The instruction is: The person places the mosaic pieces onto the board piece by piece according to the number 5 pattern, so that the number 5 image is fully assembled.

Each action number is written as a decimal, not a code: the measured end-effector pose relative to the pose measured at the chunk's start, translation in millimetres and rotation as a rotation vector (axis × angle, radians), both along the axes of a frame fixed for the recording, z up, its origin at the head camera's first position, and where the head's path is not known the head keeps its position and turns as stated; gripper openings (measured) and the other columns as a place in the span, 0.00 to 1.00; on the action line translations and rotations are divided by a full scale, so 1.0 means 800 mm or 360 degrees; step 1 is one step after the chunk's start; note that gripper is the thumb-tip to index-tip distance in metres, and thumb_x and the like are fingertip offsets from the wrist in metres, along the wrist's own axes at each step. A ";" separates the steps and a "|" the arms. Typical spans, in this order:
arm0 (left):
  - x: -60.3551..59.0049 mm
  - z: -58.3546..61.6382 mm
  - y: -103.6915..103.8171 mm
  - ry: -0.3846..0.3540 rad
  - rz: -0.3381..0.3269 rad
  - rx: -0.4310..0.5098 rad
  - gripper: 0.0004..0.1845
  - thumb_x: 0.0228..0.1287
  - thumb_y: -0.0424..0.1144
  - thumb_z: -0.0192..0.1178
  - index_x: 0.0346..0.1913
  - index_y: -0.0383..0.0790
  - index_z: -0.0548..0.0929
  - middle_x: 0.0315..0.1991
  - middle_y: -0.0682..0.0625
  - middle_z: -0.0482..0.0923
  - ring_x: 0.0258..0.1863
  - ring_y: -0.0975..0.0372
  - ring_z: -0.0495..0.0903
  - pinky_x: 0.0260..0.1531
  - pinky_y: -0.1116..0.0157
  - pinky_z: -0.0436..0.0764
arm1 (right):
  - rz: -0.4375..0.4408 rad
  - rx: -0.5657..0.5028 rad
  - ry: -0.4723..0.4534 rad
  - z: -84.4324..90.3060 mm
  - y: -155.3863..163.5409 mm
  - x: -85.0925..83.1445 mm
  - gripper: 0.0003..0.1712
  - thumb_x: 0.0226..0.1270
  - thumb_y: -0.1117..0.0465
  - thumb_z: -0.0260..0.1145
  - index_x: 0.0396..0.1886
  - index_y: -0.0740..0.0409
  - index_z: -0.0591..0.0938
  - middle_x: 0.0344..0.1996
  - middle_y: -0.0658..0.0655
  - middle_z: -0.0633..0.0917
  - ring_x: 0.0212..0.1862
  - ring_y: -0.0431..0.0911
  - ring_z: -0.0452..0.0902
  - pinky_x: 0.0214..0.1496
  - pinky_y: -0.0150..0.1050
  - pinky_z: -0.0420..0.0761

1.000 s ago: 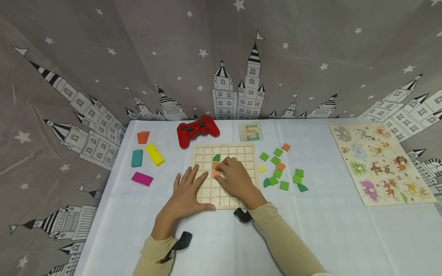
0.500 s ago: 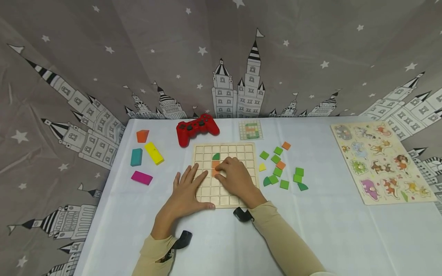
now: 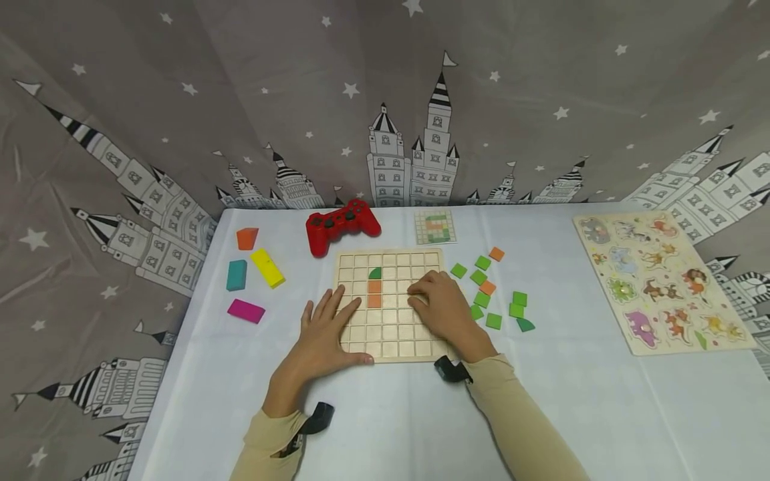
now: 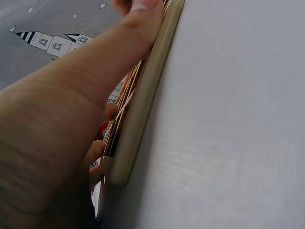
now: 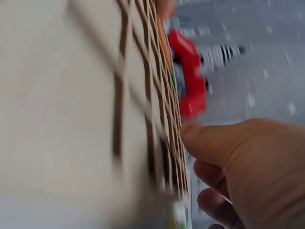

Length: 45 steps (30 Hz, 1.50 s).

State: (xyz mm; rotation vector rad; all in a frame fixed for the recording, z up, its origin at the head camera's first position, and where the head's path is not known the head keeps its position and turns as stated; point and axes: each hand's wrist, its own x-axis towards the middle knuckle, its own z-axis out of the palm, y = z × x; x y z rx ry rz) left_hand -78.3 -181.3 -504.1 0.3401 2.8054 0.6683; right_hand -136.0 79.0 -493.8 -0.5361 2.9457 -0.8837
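Observation:
My left hand (image 3: 325, 334) rests spread over the left side of the wooden grid board (image 3: 391, 332), thumb at its front edge. In the left wrist view the thumb lies along the board's edge. On the board, a green quarter-round piece (image 3: 375, 273) sits in a column above two orange square tiles (image 3: 375, 286). My right hand (image 3: 446, 306) is over the board's right side, fingers loosely bent. Nothing shows between its thumb and fingers in the right wrist view. Right of it lie loose green square tiles (image 3: 482, 300), partly covered by the hand.
Behind the board are a red game controller (image 3: 343, 226) and a small pattern card (image 3: 436, 227). Yellow (image 3: 267, 268), teal (image 3: 236, 275), magenta (image 3: 246, 311) and orange blocks (image 3: 246, 238) lie at left. An animal puzzle board (image 3: 664, 284) lies far right.
My right hand has left the two orange tiles and moved right across the board, uncovering them. It now hides the yellow piece beside the board. The left hand has stayed put.

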 end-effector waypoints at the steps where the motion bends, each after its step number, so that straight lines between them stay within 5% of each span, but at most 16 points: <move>1: 0.000 -0.001 0.000 -0.0001 -0.0001 0.0008 0.61 0.41 0.68 0.76 0.80 0.51 0.62 0.84 0.42 0.42 0.83 0.43 0.40 0.77 0.34 0.36 | -0.0031 -0.0012 -0.0009 0.000 0.012 -0.001 0.10 0.70 0.55 0.70 0.46 0.52 0.90 0.45 0.53 0.85 0.49 0.51 0.78 0.54 0.46 0.79; 10: -0.002 -0.002 0.000 0.0009 -0.0006 0.0003 0.61 0.42 0.68 0.75 0.80 0.51 0.62 0.84 0.42 0.43 0.83 0.43 0.41 0.77 0.34 0.37 | -0.0349 0.0013 -0.0070 0.000 0.140 -0.008 0.14 0.69 0.56 0.71 0.48 0.59 0.89 0.47 0.62 0.85 0.48 0.56 0.76 0.52 0.53 0.76; 15: -0.001 -0.001 0.001 0.0004 0.0000 0.0021 0.61 0.42 0.68 0.76 0.80 0.50 0.62 0.84 0.42 0.43 0.83 0.43 0.41 0.77 0.34 0.37 | -0.0410 0.0062 -0.0174 -0.002 0.171 -0.010 0.17 0.72 0.53 0.68 0.52 0.59 0.88 0.51 0.65 0.83 0.51 0.58 0.76 0.54 0.55 0.75; 22: -0.001 0.000 0.000 0.0009 0.0004 0.0034 0.60 0.42 0.68 0.75 0.80 0.51 0.63 0.84 0.42 0.43 0.83 0.42 0.42 0.76 0.34 0.37 | -0.0502 0.0090 -0.0157 -0.003 0.177 -0.013 0.19 0.73 0.53 0.67 0.57 0.59 0.86 0.54 0.67 0.81 0.55 0.61 0.75 0.57 0.58 0.76; 38: 0.000 0.002 0.001 -0.0007 0.0001 0.0012 0.60 0.43 0.67 0.75 0.80 0.51 0.62 0.84 0.42 0.43 0.83 0.43 0.41 0.76 0.34 0.37 | -0.0413 0.0188 -0.0223 -0.005 0.172 -0.012 0.22 0.73 0.54 0.67 0.60 0.62 0.82 0.55 0.66 0.79 0.59 0.60 0.72 0.65 0.59 0.74; 45: -0.001 0.002 0.001 -0.0015 0.0003 0.0015 0.60 0.43 0.67 0.76 0.80 0.51 0.62 0.84 0.42 0.43 0.83 0.42 0.41 0.76 0.34 0.37 | -0.0307 0.0132 -0.0126 0.002 0.147 -0.011 0.23 0.73 0.52 0.67 0.58 0.64 0.83 0.51 0.64 0.80 0.57 0.59 0.73 0.64 0.57 0.75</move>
